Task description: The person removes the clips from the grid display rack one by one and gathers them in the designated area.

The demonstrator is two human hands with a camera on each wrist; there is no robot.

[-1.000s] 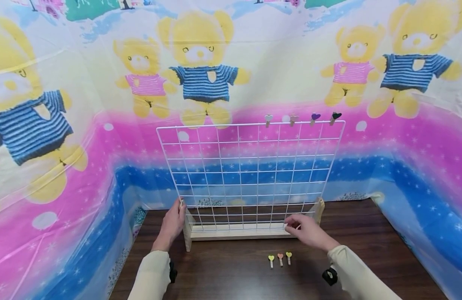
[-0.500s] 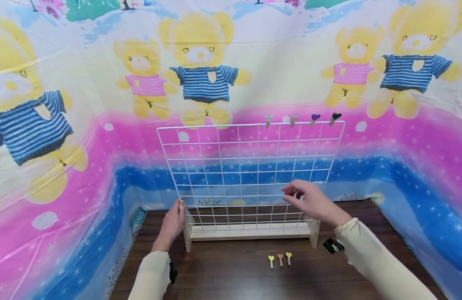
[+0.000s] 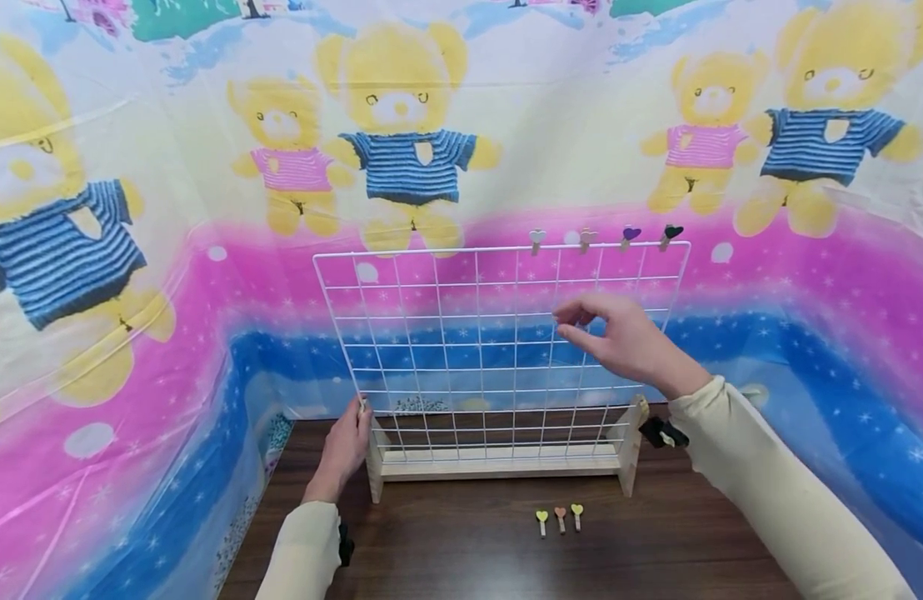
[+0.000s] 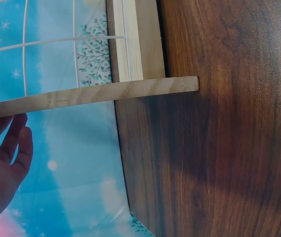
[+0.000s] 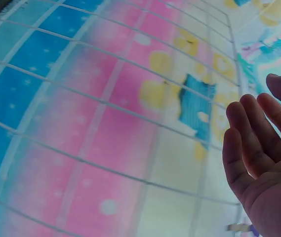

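A white wire grid panel stands upright in a wooden stand on the table. My left hand holds the upper end of the stand's left side piece; in the left wrist view its fingertips touch the wooden side piece. My right hand is raised before the right half of the grid. Its fingers are loosely bent, thumb and index finger slightly apart, and the right wrist view shows nothing between them. Small heart clothespins sit on the top bar: white, pink, purple and dark green.
Three more heart clothespins, yellow-green, orange and yellow, lie in a row on the dark wood table, in front of the stand. A bear-print cloth hangs behind and at both sides.
My right hand has risen from the stand's base, low at the grid's right, up to the middle of the grid. The left hand, the stand and the clothespins have stayed in place.
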